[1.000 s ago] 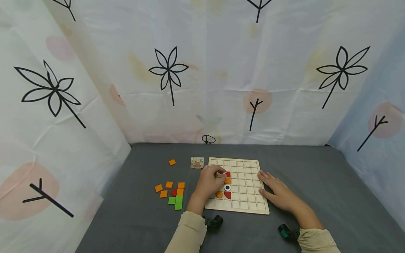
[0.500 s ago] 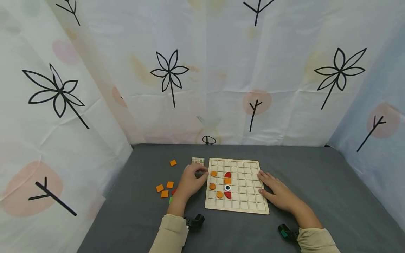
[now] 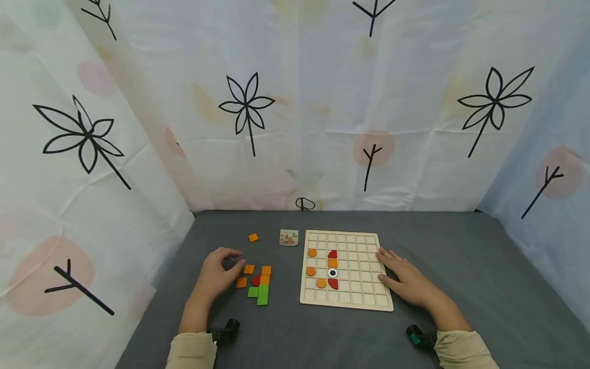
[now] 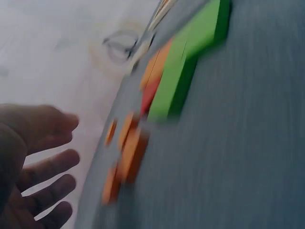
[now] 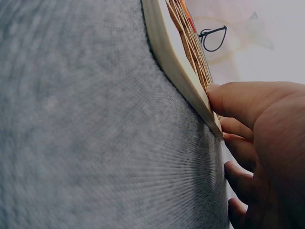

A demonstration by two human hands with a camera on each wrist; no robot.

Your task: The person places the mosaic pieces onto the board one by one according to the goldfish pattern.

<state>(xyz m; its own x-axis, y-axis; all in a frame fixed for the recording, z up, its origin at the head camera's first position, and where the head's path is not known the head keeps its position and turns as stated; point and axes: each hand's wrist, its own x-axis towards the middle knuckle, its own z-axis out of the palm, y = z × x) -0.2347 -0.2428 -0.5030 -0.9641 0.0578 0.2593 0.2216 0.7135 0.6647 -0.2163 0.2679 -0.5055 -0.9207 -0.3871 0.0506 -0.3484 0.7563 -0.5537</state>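
My left hand [image 3: 215, 274] hovers at the left end of the loose tiles, fingers apart and nothing held. Beside its fingertips lie orange square tiles [image 3: 249, 269]; to their right are a red tile [image 3: 255, 280] and green tiles [image 3: 262, 294]. The left wrist view shows the spread fingers apart from the blurred orange tiles [image 4: 133, 155]. My right hand [image 3: 407, 277] rests against the right edge of the wooden grid board [image 3: 364, 271], its thumb [image 5: 233, 100] touching the rim. On the board sit orange discs [image 3: 312, 252], red rounded pieces [image 3: 333, 254], an orange square [image 3: 332, 263] and an eye tile [image 3: 333, 273].
A small printed pattern card [image 3: 289, 237] lies at the board's upper left. One orange tile [image 3: 253, 237] is set apart toward the back. The grey tabletop [image 3: 281, 333] ends at a patterned cloth backdrop [image 3: 295, 169].
My left hand has moved left from over the board, past the card, to the loose tiles. Orange discs it had covered now show on the board. The right hand stays at the edge.
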